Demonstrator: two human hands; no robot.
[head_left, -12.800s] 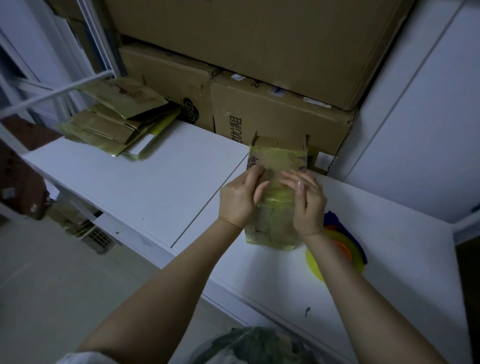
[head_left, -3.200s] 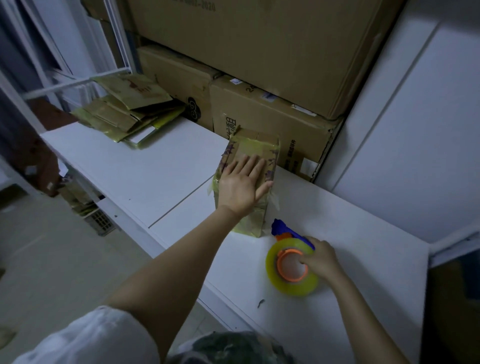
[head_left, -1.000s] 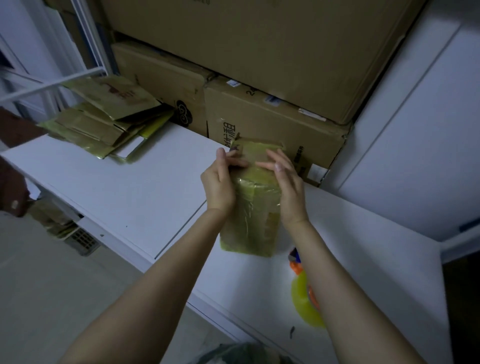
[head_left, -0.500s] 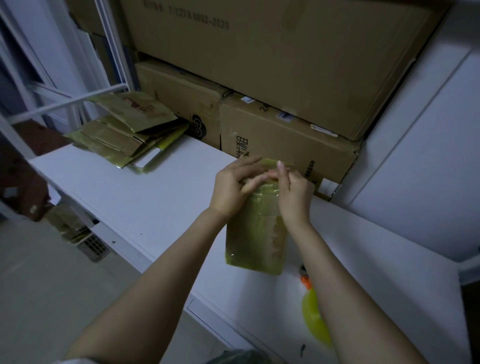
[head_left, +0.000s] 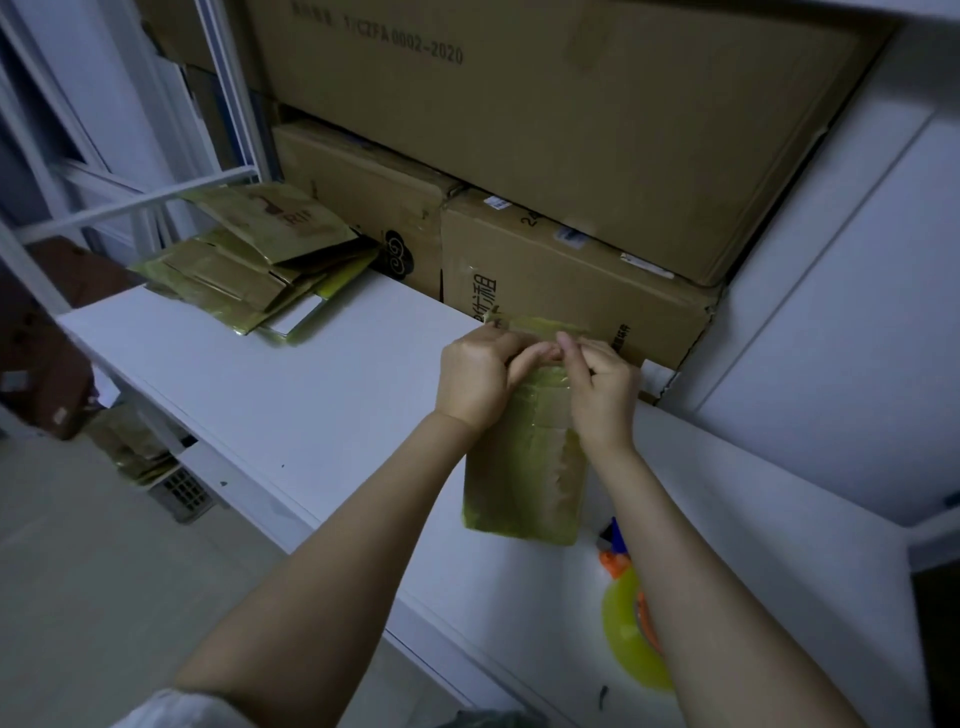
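A small cardboard box wrapped in yellow-green tape (head_left: 524, 483) is held upright above the white table (head_left: 311, 395). My left hand (head_left: 478, 376) grips its upper left edge with curled fingers. My right hand (head_left: 602, 389) pinches the tape at the top right of the box. The fingertips of both hands meet at the top flap. A yellow tape roll on an orange and blue dispenser (head_left: 628, 623) lies on the table, partly hidden under my right forearm.
A pile of flattened taped boxes (head_left: 254, 265) lies at the table's far left. Large cardboard cartons (head_left: 545, 135) are stacked against the back. A white wall panel (head_left: 841, 322) stands at the right. The floor and a metal shelf frame (head_left: 130, 202) lie to the left.
Earlier my right hand held the tape dispenser while my left pressed on the box. Both hands have since lifted the box upright and closed tighter on its top flap.
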